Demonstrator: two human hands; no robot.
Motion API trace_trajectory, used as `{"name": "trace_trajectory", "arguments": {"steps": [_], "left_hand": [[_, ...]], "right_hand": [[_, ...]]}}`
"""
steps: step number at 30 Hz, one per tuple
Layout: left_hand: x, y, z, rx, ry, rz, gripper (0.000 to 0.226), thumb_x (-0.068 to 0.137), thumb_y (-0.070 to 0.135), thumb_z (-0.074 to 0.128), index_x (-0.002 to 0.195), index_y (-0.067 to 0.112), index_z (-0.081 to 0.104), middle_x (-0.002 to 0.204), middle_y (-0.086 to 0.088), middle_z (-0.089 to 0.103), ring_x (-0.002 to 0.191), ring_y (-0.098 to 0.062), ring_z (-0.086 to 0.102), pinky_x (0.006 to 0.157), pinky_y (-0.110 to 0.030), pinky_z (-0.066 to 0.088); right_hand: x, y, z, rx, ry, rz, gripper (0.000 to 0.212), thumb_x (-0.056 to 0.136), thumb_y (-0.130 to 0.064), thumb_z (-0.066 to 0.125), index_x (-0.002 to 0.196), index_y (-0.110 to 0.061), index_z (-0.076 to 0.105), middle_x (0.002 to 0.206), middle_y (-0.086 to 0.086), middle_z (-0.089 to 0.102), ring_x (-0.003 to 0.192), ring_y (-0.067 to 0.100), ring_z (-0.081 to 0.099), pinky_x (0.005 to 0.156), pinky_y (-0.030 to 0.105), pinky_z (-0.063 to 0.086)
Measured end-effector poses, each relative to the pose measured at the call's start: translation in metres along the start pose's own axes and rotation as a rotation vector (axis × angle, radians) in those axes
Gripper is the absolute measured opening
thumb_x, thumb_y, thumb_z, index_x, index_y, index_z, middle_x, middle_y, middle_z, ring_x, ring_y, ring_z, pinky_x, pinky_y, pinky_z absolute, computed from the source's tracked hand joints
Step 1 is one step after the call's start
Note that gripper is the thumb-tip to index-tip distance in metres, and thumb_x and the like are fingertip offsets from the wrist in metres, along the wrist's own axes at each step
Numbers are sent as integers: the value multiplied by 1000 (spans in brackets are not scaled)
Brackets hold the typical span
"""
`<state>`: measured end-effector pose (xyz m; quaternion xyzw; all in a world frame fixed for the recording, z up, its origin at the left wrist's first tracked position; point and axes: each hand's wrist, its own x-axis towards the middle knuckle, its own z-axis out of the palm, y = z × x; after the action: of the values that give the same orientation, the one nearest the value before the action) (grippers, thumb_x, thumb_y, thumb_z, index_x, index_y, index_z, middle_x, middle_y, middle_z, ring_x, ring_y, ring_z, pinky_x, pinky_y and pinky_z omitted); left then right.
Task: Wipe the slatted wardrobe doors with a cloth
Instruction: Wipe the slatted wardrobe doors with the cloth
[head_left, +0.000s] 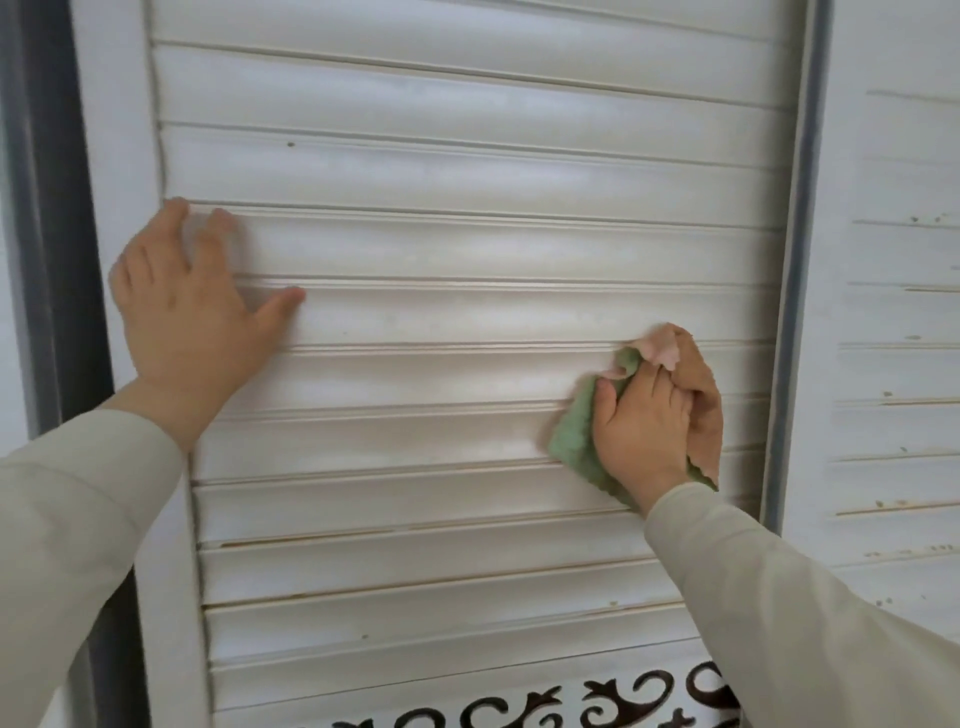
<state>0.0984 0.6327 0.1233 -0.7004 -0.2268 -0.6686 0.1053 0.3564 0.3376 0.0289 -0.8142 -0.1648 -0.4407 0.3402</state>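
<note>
Gripping a bunched cloth, the right hand is pressing it against the slatted door. The left hand is lying flat there, fingers spread.

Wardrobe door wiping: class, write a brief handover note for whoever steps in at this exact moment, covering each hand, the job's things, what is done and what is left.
Left hand: open, fingers spread flat on the slatted door near its left edge.
Right hand: grips the cloth, pressing it on the slats near the door's right edge.
Done: cannot be judged from this view.
Left: specks show on this door's slats and on the neighbouring door to the right. The patterned panel sits below.
</note>
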Motion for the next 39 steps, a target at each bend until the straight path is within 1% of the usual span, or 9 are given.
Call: {"name": "trace_trajectory", "arguments": {"steps": [6,11,15,19,22,26,29,33,39], "left_hand": [[-9,9,1,-226,16,-221,79,86,53,66,146,13,34,154,-12,24,140,-33,24,110,-54,25],[3,17,0,-420,122,-465,72,89,54,58,139,6,39,148,-10,26,132,-27,35,106,-28,30],[7,13,-3,-356,23,-665,67,93,55,53,136,5,40,136,-15,50,118,-34,53,100,-41,42],[1,0,-9,-318,-121,-659,78,92,71,43,129,3,47,125,-17,58,115,-38,54,94,-44,42],[-2,-8,-12,-433,-265,-694,89,90,77,36,143,6,40,139,-13,51,125,-34,49,102,-44,41],[-4,-1,-7,-596,-385,-715,88,94,73,35,154,10,25,153,-5,39,137,-26,40,108,-38,33],[-6,9,-3,-644,-371,-680,78,98,64,38,149,5,31,130,5,44,118,-15,44,94,-28,32],[-11,27,7,-657,-322,-624,56,99,60,41,118,7,48,102,1,56,87,-14,54,70,-30,39],[-19,35,17,-582,-245,-576,57,97,64,38,103,8,49,85,4,54,73,-13,51,68,-35,44]], "right_hand": [[6,12,-4,-3,-24,92,85,85,-57,15,134,9,39,129,35,48,122,49,42,109,52,23],[-3,-4,7,21,-19,110,78,90,-51,20,131,11,42,125,38,48,119,52,42,108,55,22],[-14,-28,19,43,-8,71,80,89,-53,17,129,10,44,124,36,49,118,50,43,109,57,25],[-23,-60,25,65,-15,49,80,88,-53,19,129,10,45,123,36,50,118,50,43,109,58,25],[-35,-94,27,62,-24,0,74,90,-50,26,125,10,48,117,36,54,113,51,48,105,59,31],[-55,-142,29,21,-13,-223,66,92,-46,35,125,9,51,111,32,58,105,47,54,100,58,37],[-65,-180,31,21,9,-416,68,94,-47,36,139,4,42,128,26,54,117,44,49,103,56,28],[-86,-211,36,3,-23,-597,69,95,-48,35,147,-2,35,142,20,48,128,38,44,106,50,21],[-122,-188,55,-67,-127,-755,60,98,-43,37,148,-10,38,141,14,51,128,33,45,112,45,17]]}}
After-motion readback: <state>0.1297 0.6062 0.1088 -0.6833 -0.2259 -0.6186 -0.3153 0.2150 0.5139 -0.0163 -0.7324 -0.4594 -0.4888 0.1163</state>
